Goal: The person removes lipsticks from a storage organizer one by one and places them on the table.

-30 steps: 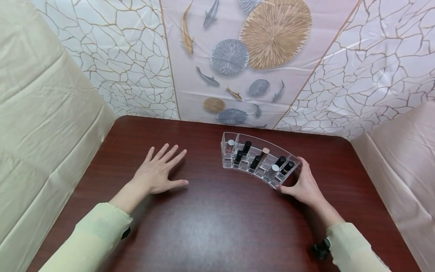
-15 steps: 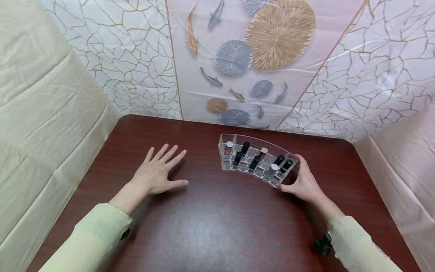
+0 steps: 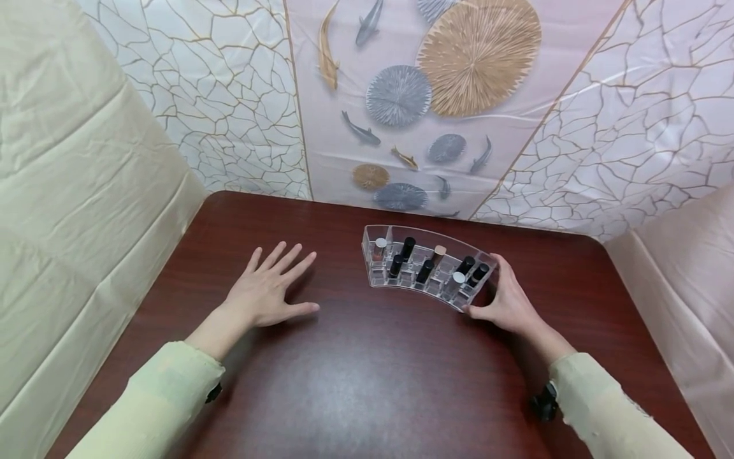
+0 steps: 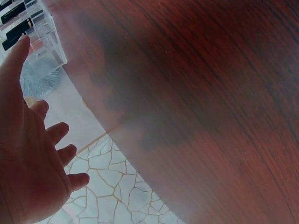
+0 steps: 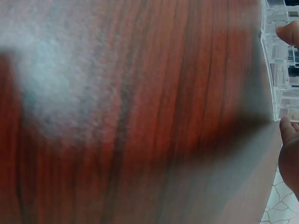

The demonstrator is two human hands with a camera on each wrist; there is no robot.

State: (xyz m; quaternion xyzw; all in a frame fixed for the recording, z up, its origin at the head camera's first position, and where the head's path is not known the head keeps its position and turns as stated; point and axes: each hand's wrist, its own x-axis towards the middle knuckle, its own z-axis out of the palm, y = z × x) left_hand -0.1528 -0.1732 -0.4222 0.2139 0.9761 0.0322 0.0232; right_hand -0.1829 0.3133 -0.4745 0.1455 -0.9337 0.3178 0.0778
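A curved, clear plastic lipstick organizer (image 3: 375, 279) is at the far right of the table's middle, in the head view. Several tubes stand in its tiers: black ones (image 3: 408, 248), a beige-capped one (image 3: 438, 254) and pale-topped ones (image 3: 381, 248). My right hand (image 3: 507, 299) grips its right end, thumb at the front corner and fingers behind. In the right wrist view the organizer (image 5: 279, 79) shows at the right edge between thumb and fingers. My left hand (image 3: 266, 293) is spread over the table to the left, palm down, holding nothing, apart from the organizer.
The dark red wooden table (image 3: 344, 370) reflects light near its front. A patterned cloth wall (image 3: 246, 127) rises along its back edge, with beige cloth panels (image 3: 86, 191) at both sides. Black wrist devices (image 3: 545, 401) sit at the sleeves.
My right hand has shifted the organizer a little to the left across the table. The left hand stays where it was, and the head view has turned slightly left.
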